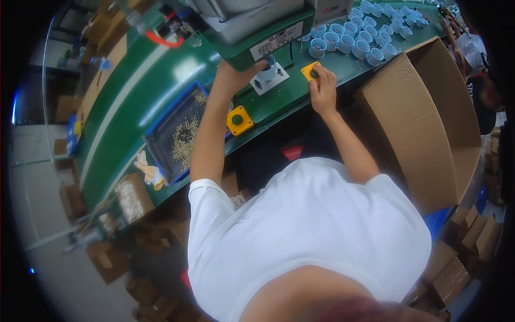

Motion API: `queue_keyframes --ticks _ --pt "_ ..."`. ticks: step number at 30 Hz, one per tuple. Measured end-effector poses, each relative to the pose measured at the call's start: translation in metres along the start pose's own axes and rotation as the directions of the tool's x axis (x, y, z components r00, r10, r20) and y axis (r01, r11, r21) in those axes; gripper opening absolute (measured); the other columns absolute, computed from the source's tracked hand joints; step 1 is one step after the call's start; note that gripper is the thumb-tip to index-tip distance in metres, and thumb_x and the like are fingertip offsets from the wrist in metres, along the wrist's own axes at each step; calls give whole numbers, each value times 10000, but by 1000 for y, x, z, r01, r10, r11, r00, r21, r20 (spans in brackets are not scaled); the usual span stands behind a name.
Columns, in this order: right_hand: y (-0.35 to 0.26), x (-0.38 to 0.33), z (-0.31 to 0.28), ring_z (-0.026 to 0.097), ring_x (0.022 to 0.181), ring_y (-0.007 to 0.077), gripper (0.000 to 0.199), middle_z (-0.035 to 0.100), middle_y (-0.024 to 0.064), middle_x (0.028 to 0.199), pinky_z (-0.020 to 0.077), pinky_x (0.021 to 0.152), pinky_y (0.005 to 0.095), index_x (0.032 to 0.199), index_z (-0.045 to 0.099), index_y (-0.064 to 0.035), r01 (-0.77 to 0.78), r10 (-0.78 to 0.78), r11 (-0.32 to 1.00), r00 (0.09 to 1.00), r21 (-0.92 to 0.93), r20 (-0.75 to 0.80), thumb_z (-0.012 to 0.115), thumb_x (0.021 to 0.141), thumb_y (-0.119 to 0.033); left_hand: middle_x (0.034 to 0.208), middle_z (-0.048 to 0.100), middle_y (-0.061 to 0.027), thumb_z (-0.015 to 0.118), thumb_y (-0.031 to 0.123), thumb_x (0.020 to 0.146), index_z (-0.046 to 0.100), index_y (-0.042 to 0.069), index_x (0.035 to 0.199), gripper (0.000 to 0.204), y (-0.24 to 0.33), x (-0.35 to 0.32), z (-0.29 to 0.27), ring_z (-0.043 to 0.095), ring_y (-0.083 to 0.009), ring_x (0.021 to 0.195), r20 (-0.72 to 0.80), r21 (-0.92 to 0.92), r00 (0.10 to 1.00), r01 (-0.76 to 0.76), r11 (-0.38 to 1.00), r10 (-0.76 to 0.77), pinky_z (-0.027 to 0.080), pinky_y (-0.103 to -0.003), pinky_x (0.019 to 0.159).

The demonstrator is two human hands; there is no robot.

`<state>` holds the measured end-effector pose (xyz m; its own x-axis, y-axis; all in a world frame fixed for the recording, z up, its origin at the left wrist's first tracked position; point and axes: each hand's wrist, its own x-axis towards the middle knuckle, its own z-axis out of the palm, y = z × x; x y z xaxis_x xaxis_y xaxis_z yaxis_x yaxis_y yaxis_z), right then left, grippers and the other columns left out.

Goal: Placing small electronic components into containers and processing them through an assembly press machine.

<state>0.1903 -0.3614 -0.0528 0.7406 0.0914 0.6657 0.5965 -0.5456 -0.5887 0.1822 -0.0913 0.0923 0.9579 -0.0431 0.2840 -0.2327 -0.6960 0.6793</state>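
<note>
A light blue cup (266, 71) stands on a pale metal fixture plate (272, 83) beneath the head of a green and grey press (257, 43). My left hand (236, 79) reaches in from the left and closes on this cup; one finger shows at its rim, while the others are hidden by the press head. Over a yellow button box (308, 67) with a dark button lies my right hand (324, 91), its fingers laid across the button and holding nothing. A second yellow button box (239, 120) sits at the bench edge beside my left forearm.
Several light blue cups (346, 44) crowd the bench at the far right. Left of my forearm lies a blue-edged tray (161, 146) with small beige pieces. A large open carton (407, 123) stands on the right. Gloves (147, 169) lie near the tray.
</note>
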Motion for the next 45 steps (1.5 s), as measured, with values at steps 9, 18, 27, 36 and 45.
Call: queue_keyframes --ticks 9,18,27,36,45 --pt "-2 1 -2 519 1264 370 410 596 166 1390 394 1110 454 1362 568 -39 -4 3 1000 1000 15 30 580 985 -200 915 766 -138 766 200 923 778 23 1094 246 30 -17 -18 710 -240 813 61 118 998 -36 992 29 551 -332 757" --pt "8 0 -7 539 1263 358 336 619 199 1331 406 1105 444 1252 631 3 -46 41 997 995 56 86 617 997 -214 995 743 -109 840 136 818 780 39 914 149 -39 -193 40 710 -320 941 -494 231 867 51 972 72 577 -406 833" --pt "4 15 -21 572 1209 372 272 657 197 1270 425 1065 458 1203 637 -14 -6 1 1000 965 19 264 576 1018 -204 1028 743 -81 836 247 840 771 35 868 223 -37 -190 -17 709 -308 925 -319 329 947 65 942 46 568 -401 827" --pt "18 3 -6 546 1227 367 328 605 193 1388 387 1090 447 1298 595 -25 8 -13 998 996 55 93 584 1018 -195 988 714 -155 759 248 902 777 34 1009 240 -84 -243 -66 700 -352 926 -198 440 824 558 703 -530 546 -441 798" --pt "18 2 -14 513 1286 357 298 583 170 1416 358 1131 453 1297 578 -48 -1 -2 1000 984 16 176 584 1022 -163 932 748 -191 731 190 927 791 23 1044 212 -96 -202 -29 720 -367 873 -338 317 902 378 870 -269 553 -414 789"
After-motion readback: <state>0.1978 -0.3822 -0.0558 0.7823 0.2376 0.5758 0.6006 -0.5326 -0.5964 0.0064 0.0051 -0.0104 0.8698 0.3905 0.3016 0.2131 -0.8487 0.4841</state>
